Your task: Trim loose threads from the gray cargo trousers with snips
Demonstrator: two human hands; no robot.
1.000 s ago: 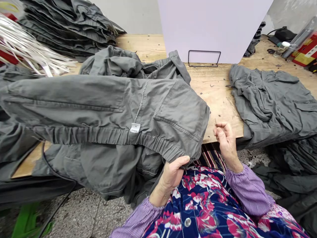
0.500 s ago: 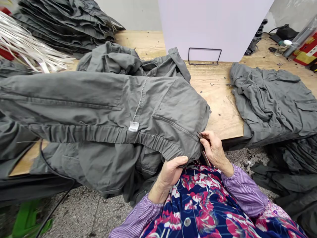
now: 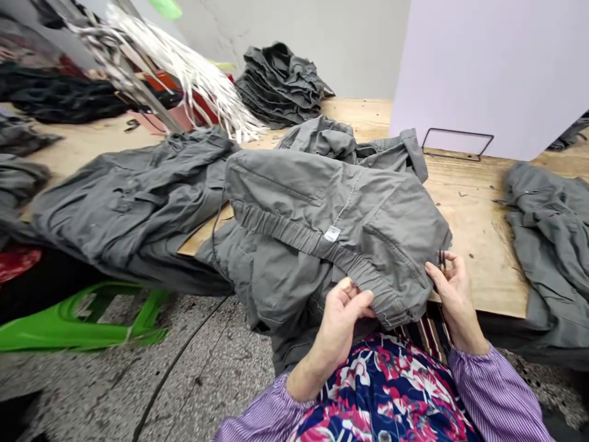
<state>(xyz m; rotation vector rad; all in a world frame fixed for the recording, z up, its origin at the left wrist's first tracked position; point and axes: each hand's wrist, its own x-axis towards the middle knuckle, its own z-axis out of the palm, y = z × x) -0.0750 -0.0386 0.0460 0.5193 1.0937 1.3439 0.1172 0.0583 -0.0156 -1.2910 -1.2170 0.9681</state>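
Note:
A pair of grey trousers [image 3: 391, 209] with a gathered elastic waistband [image 3: 294, 236] and a small white label [image 3: 332, 233] lies spread before me. My left hand [image 3: 341, 313] is closed on the waistband edge, thumb on top. My right hand [image 3: 453, 288] is at the right edge of the trousers, its fingers closed round small dark thread snips [image 3: 442, 261]. The two points of the snips stick up between thumb and fingers; the rest is hidden by the hand. More grey cloth [image 3: 280, 294] lies beneath and hangs over the table's front edge.
Grey garments lie on the wooden table [image 3: 483, 245] at left [image 3: 138, 196] and right [image 3: 552, 245]. A folded stack [image 3: 283, 86] and white strips [image 3: 202, 73] are behind. A pale board [image 3: 488, 67] stands at the back. A green stool [image 3: 92, 325] and black cable [image 3: 179, 356] are below.
The view has swung left, bringing the stool and more table into sight. My left hand sits farther back along the waistband, and the gap between my hands is wider. The snips remain in my right hand.

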